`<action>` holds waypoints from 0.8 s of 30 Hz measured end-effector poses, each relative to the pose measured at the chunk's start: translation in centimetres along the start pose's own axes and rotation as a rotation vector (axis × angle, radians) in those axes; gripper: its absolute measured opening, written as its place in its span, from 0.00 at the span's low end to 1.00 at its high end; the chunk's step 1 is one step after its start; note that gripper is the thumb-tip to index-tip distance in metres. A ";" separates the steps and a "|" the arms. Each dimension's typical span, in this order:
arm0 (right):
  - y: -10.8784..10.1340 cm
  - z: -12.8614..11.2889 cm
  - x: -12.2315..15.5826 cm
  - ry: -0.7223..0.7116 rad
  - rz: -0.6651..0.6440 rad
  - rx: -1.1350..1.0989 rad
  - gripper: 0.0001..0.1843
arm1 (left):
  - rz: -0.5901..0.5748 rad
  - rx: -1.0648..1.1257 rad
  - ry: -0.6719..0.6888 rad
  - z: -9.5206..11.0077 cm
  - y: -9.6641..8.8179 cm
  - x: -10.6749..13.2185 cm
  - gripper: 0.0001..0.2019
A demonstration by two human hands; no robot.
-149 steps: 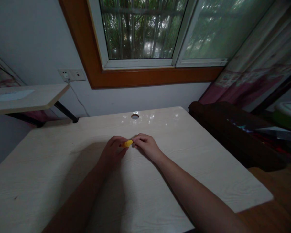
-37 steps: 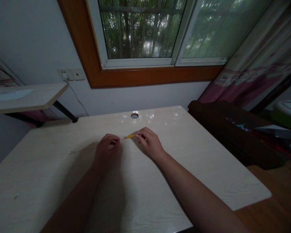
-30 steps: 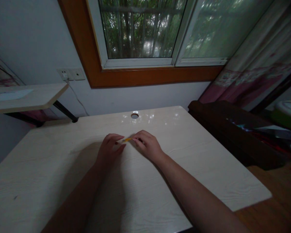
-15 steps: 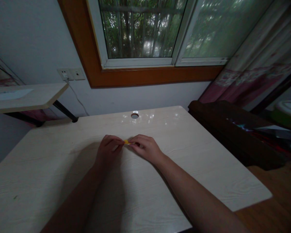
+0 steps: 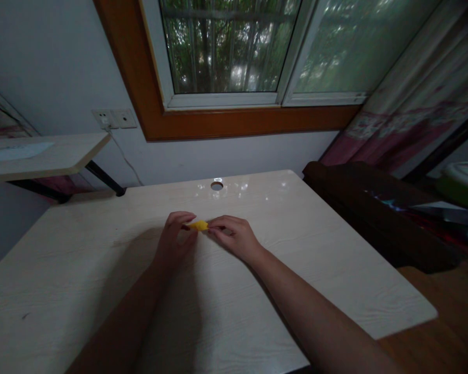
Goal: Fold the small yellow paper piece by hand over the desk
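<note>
A small yellow piece, soft-looking and perhaps folded or crumpled, is just above or on the pale wood-grain table; its exact kind is too small to make out. My right hand pinches its right end between thumb and fingertips. Around the left end of the piece is my left hand, its thumb and index finger spread apart with a gap between them. Whether another left finger touches the piece from behind is unclear.
A round cable hole pierces the table near its back edge. At the left, a raised shelf on black legs carries a sheet of paper. Dark wooden furniture stands along the right side. A window is behind.
My left thumb and index finger have parted from their pinch, uncovering more of the yellow piece. My right hand has hardly moved and keeps its pinch.
</note>
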State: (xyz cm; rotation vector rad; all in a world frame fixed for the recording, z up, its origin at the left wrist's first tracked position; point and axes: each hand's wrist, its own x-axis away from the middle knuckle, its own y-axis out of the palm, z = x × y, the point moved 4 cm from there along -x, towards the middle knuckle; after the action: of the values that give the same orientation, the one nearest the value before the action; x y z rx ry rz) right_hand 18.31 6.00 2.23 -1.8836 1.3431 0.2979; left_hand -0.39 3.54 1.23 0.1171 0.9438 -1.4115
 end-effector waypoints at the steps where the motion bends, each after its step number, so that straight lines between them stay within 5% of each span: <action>1: 0.0 0.1 0.0 0.005 0.003 -0.005 0.06 | -0.010 0.047 -0.034 -0.2 0.0 0.1 0.15; 9: 0.3 0.3 0.1 0.015 -0.054 -0.027 0.07 | -0.041 0.304 -0.325 -1.6 0.7 0.8 0.13; 24: 0.4 0.2 -0.1 0.010 -0.093 0.011 0.10 | -0.116 0.352 -0.340 -1.9 1.0 0.7 0.13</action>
State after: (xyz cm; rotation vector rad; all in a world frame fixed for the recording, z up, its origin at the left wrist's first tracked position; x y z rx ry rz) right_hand 17.95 6.15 1.94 -1.9346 1.2567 0.2334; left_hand -0.50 4.35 -0.82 0.0816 0.4238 -1.6333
